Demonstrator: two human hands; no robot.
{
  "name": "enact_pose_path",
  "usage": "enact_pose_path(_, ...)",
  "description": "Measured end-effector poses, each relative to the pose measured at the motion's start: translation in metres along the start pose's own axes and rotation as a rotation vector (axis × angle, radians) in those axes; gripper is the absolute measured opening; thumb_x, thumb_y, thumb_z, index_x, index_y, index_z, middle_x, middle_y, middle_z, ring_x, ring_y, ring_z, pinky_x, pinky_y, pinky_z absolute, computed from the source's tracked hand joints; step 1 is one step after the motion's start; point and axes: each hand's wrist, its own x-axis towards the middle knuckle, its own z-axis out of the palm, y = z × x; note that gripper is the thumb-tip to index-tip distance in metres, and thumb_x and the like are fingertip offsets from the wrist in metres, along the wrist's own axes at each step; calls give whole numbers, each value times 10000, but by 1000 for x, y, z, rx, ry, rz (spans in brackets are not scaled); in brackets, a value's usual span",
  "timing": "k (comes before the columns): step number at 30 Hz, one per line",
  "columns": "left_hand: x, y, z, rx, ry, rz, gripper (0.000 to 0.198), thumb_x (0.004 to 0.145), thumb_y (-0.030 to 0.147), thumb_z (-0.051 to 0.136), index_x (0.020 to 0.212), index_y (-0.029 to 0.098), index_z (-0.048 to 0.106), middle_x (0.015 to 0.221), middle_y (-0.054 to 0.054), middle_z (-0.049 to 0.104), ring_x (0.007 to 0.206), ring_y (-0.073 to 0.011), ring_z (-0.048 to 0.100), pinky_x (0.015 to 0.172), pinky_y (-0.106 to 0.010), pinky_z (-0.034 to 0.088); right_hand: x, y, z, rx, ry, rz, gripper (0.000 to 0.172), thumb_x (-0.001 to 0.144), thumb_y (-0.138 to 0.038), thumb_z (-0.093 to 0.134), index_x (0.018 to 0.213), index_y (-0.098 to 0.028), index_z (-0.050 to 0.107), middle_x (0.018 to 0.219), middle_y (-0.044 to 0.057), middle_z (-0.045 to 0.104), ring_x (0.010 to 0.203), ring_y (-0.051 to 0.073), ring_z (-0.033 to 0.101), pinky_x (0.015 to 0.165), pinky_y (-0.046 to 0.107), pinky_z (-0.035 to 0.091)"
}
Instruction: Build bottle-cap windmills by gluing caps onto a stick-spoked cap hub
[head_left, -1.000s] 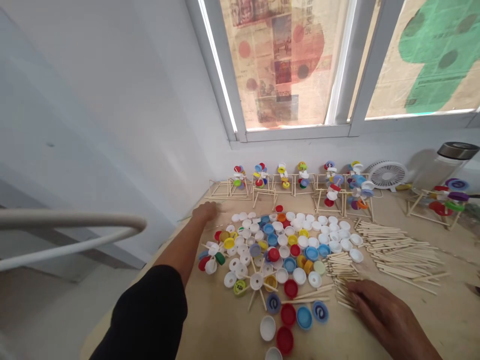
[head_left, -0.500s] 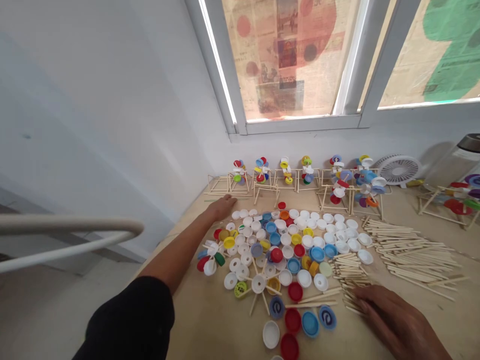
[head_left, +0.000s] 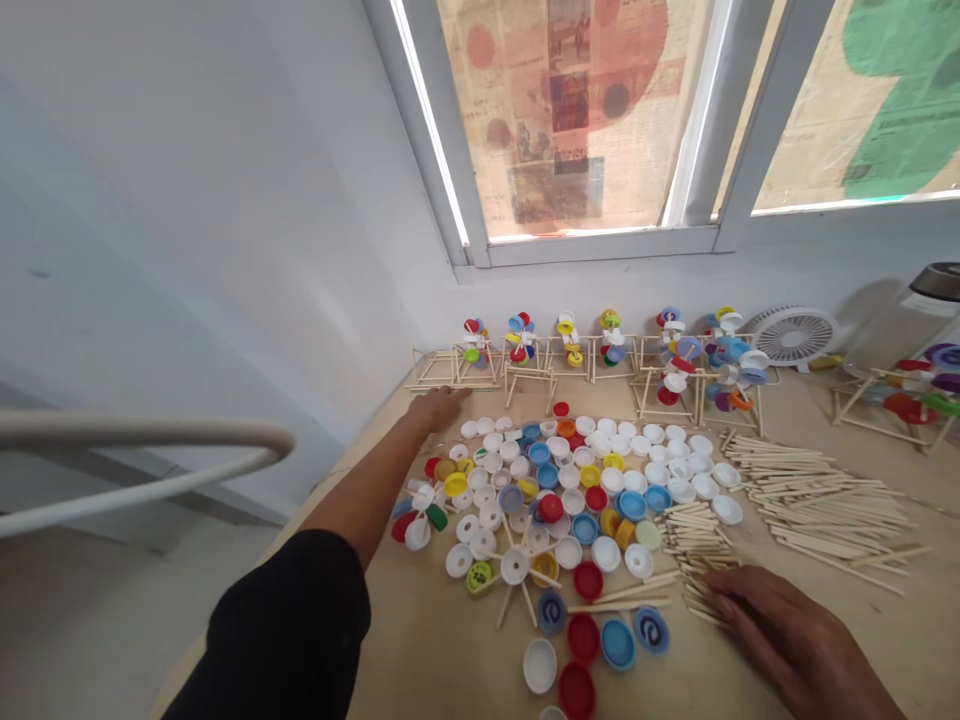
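My left hand [head_left: 442, 406] reaches to the back left of the table, its fingers stretched forward. Its fingertips are close to thin wooden sticks [head_left: 480, 387] lying before a square stick frame [head_left: 431, 368]. My right hand [head_left: 780, 620] rests at the lower right, fingertips on a pile of short wooden sticks [head_left: 694, 535]; no stick is visibly lifted in it. Many plastic bottle caps [head_left: 606, 553] in white, blue, red and yellow spread between the hands. Among them lies a white cap with sticks radiating from it [head_left: 515, 567]. A small wheel of coloured caps [head_left: 420, 515] sits at the left.
Stick stands bearing cap wheels [head_left: 613, 340] line the back by the wall. A white fan [head_left: 793, 336] and a clear jar [head_left: 911, 315] stand back right. Longer sticks [head_left: 832, 510] lie in a heap at right. A white rail [head_left: 142, 440] crosses the left side.
My left hand has moved slightly left and forward, nearer the thin sticks at the back. My right hand stays on the short sticks. The view has shifted a little.
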Motion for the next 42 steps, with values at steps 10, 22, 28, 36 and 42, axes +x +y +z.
enact_pose_path(10,-48,33,-43,-130,269,-85,377,795,156,436,1096,234,649,1217,-109,611,1108,-291,549,858,-402,450,5,-10,-7,93,-19,145,301,905,-410,443,970,-228,674,993,46,706,905,194,671,770,305,562)
enact_pose_path(22,-170,138,-75,-820,767,13,342,891,272,358,1052,128,624,1014,-68,690,930,-165,629,802,-274,475,9,-25,-44,30,-173,135,316,897,-349,381,1002,-208,644,1003,59,685,901,216,647,756,356,512)
enact_pose_path(28,-292,187,10,-966,741,56,271,857,287,480,1088,201,594,1098,-72,654,1021,-205,597,845,-341,499,-35,-32,-54,49,-156,181,275,881,-344,430,1026,-215,626,1062,59,667,962,220,632,802,361,509)
enact_pose_path(36,-322,173,68,-746,622,-113,265,859,246,450,1092,211,573,1042,-96,618,1004,-243,576,854,-400,485,-78,-47,-54,128,2,282,289,896,-383,425,1031,-210,614,1033,62,668,941,205,632,805,348,517)
enact_pose_path(42,-286,171,48,-540,643,-136,337,867,295,473,1163,170,577,1030,-120,605,1012,-268,546,870,-395,442,-89,-67,-43,228,35,342,293,900,-389,429,1036,-205,612,1036,68,669,909,198,645,786,333,530)
